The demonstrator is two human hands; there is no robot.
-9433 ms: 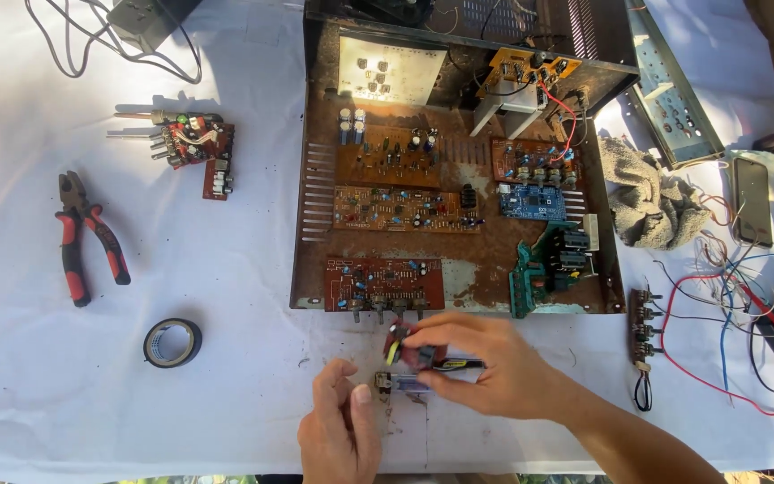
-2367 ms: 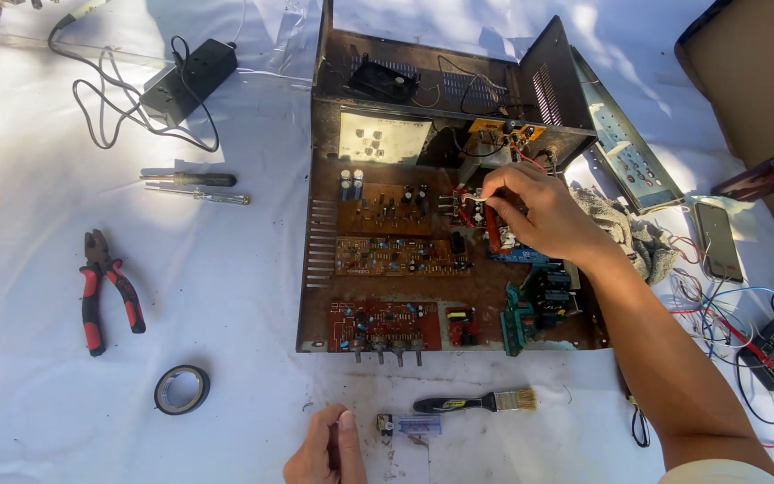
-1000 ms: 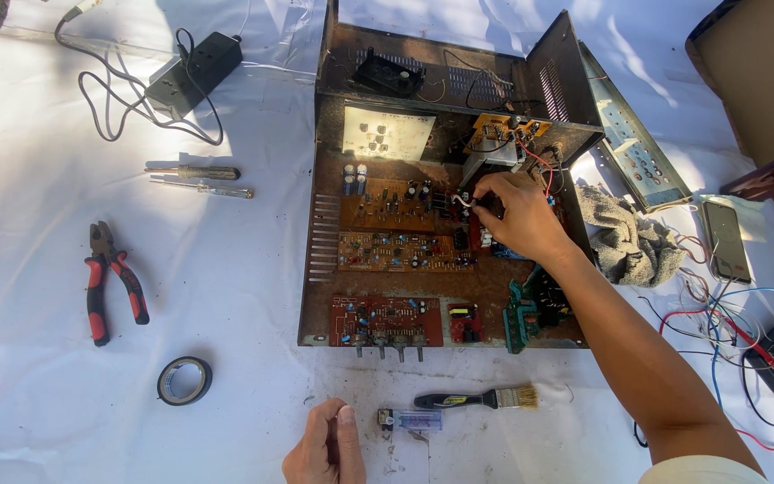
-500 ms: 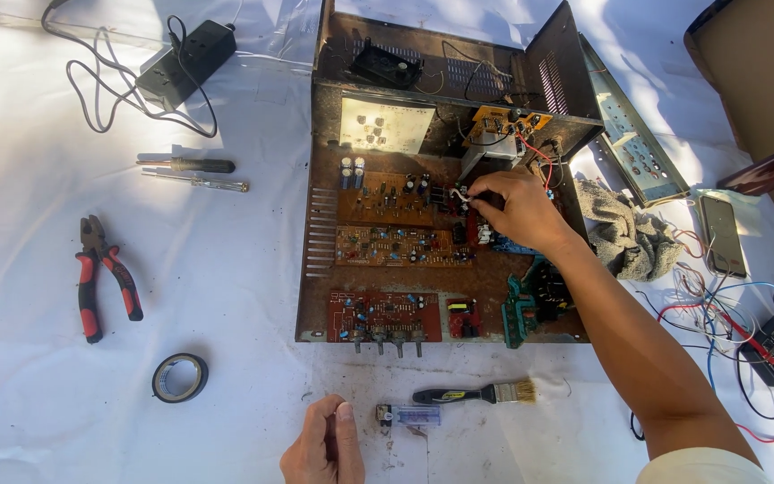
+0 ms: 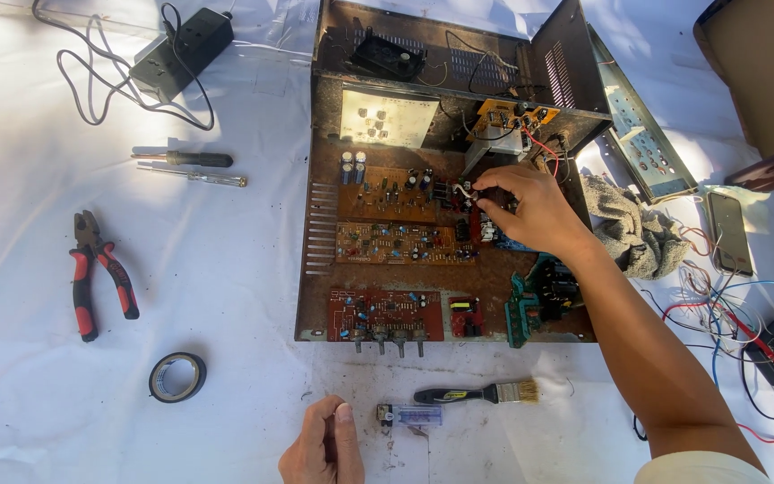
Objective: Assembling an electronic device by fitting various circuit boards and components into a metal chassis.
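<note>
My right hand (image 5: 530, 211) reaches deep into the open metal chassis (image 5: 315, 269) on the table (image 5: 47, 394), its grip pinched shut on a small white part (image 5: 466, 189) at the right end of the far circuit board (image 5: 387, 193), with that part sitting right at my fingertips. A second brown board (image 5: 396, 244) lies just nearer, and a red board with knobs (image 5: 385, 315) sits at the chassis's near edge. My left hand (image 5: 322, 444) rests on the table near me, fingers curled loosely, holding nothing I can make out; a small clear blue-tinted piece (image 5: 410, 415) lies just to its right, and a brush (image 5: 478, 393) just beyond that. Farther left lie a roll of black tape (image 5: 176, 376) and red-handled pliers (image 5: 96, 273).
</note>
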